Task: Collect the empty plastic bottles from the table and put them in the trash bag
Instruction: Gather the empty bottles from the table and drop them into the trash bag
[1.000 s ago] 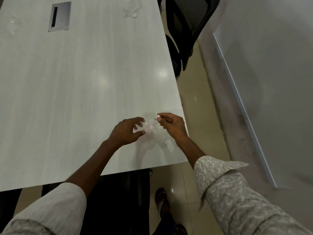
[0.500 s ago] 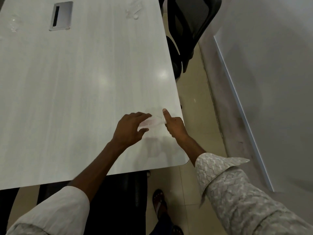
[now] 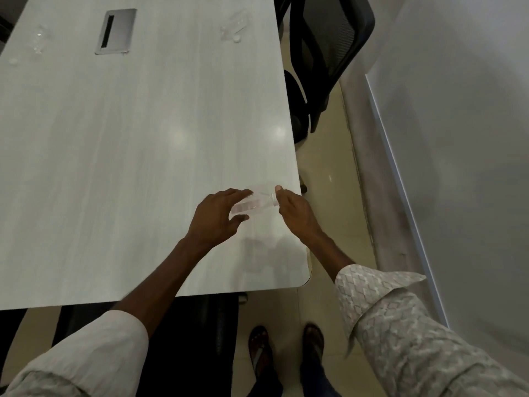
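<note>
A small clear plastic bottle (image 3: pixel 253 204) is held on its side just above the near right corner of the pale table (image 3: pixel 137 156). My left hand (image 3: pixel 215 217) grips its base end with fingers curled around it. My right hand (image 3: pixel 294 213) pinches the white cap end. A second clear bottle (image 3: pixel 234 26) lies near the table's far right edge. Another (image 3: pixel 38 38) lies at the far left. No trash bag is in view.
A grey cable port (image 3: pixel 116 31) is set into the table's far side. A black mesh office chair (image 3: pixel 323 53) stands by the table's right edge. A white wall panel (image 3: pixel 458 138) runs along the right. A dark chair (image 3: pixel 186 339) and my feet are below the near edge.
The bottle has turned from crumpled between both hands to lying sideways, stretched between them. My right hand shifted onto the cap end and both hands moved slightly right.
</note>
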